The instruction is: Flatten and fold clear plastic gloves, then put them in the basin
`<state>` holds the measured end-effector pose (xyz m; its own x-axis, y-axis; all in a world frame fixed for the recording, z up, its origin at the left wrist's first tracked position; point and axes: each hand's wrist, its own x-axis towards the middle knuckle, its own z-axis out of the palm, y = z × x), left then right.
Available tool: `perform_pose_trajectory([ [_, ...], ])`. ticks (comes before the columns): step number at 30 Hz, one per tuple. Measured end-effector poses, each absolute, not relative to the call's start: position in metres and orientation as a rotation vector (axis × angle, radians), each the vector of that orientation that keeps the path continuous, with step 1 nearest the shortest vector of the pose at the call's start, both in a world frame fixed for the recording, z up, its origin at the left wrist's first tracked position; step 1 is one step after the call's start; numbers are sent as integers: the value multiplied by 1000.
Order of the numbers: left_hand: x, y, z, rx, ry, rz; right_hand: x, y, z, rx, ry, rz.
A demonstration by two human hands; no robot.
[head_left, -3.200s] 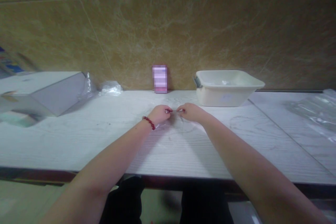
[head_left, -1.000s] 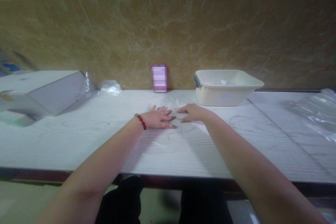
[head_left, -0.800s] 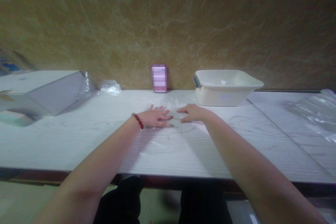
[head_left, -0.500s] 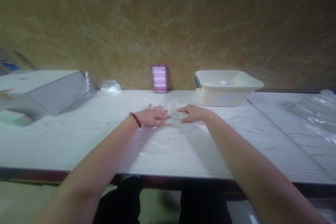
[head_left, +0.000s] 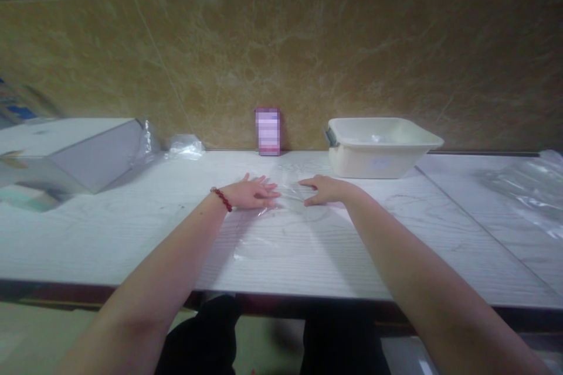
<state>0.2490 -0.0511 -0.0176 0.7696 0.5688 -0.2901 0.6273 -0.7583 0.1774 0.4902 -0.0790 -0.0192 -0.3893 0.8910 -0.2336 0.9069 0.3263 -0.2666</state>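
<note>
A clear plastic bag (head_left: 281, 234) lies flat on the white wood-grain table, its outline hard to make out. My left hand (head_left: 253, 193), with a red bead bracelet at the wrist, rests palm down over the bag's left side, fingers spread. Across from it, my right hand (head_left: 325, 190) lies at the bag's right side with thumb and fingers apart. A few creases in the plastic show between the two hands. Neither hand grips anything that I can see.
A cream plastic bin (head_left: 373, 158) with a grey handle stands at the back right. Against the wall leans a pixelated phone-like panel (head_left: 268, 132). A white box (head_left: 88, 152) is at left, beside a crumpled clear bag (head_left: 185, 146). More clear plastic (head_left: 532, 187) lies far right.
My left hand has slid slightly to the left, away from the right hand, widening the gap between them. The right hand has hardly moved.
</note>
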Motion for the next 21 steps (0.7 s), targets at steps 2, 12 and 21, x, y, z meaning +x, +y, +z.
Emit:
perform_pose_trajectory([
  [2, 247, -50, -18, 2696, 945, -305, 491, -78, -20, 1709, 2525, -559],
  [12, 238, -41, -19, 2708, 990, -256, 493, -77, -23, 1705, 2541, -582],
  [21, 236, -38, -21, 2761, 1117, -57, 494, -77, -22, 1696, 2557, -595],
])
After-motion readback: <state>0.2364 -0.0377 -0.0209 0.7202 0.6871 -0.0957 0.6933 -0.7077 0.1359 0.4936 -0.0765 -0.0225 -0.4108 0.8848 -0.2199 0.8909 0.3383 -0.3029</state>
